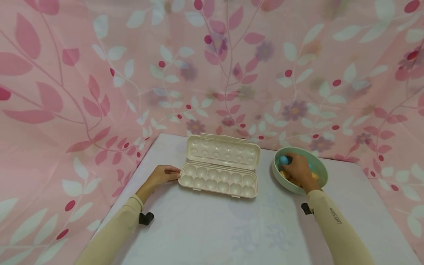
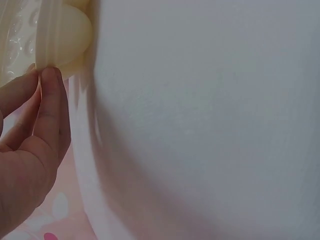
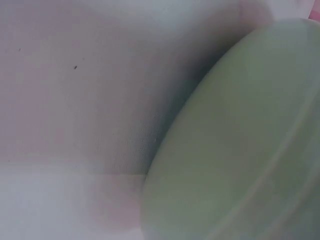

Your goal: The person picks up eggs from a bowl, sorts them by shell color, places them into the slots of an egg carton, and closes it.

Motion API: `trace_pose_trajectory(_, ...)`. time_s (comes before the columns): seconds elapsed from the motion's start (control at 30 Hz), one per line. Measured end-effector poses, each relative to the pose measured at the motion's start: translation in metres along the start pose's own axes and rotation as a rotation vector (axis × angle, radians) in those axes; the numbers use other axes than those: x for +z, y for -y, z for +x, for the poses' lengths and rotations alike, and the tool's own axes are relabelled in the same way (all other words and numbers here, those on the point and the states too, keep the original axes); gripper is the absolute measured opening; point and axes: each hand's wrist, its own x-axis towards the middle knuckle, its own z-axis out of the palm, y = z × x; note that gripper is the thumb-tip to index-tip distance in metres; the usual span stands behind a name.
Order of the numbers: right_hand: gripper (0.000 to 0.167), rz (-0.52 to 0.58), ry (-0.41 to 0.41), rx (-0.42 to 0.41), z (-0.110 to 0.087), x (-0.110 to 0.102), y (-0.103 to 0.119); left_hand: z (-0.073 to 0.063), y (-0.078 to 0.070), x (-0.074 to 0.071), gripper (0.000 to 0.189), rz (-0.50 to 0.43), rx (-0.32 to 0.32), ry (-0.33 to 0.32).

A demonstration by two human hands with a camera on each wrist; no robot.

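Observation:
An open cream plastic egg tray [image 1: 217,180] lies on the table, its hinged lid [image 1: 223,151] laid back behind it; the cups hold nothing. At the tray's left end my left hand [image 1: 161,174] pinches the rim between thumb and fingers, as the left wrist view shows close up. My right hand [image 1: 299,170] reaches into a pale green bowl [image 1: 277,175] and pinches a blue egg [image 1: 283,160] at its fingertips. Orange-yellow eggs [image 1: 314,176] and another blue one [image 1: 310,166] lie partly hidden under that hand. Only the bowl's outer side [image 3: 225,135] shows in the right wrist view.
Both things stand on a white-covered table [image 1: 212,228], the bowl to the right of the tray. A pink floral cloth [image 1: 212,73] hangs behind and at both sides. Black wrist mounts [image 1: 146,218] stick out from the sleeves.

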Motion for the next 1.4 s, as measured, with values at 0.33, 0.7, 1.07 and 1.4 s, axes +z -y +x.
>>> trace_pose_trajectory(0.33, 0.048, 0.042, -0.059, -0.041, -0.003, -0.010, 0.010, 0.002, 0.006, -0.003, 0.036, 0.049, 0.081, 0.008)
trace_pose_trajectory(0.7, 0.045, 0.147, -0.209, -0.163, -0.009, -0.018, 0.063, -0.001, 0.009, -0.004, 0.040, 0.166, 0.201, 0.032)
trace_pose_trajectory(1.07, 0.047, 0.282, -0.235, -0.391, -0.007, 0.008, 0.132, 0.000, 0.009, -0.005, 0.046, 0.143, 0.262, 0.066)
trace_pose_trajectory(1.4, 0.042, 0.384, -0.144, -0.462, -0.003, 0.046, 0.194, -0.003, 0.007, -0.001, 0.043, 0.155, 0.264, 0.065)
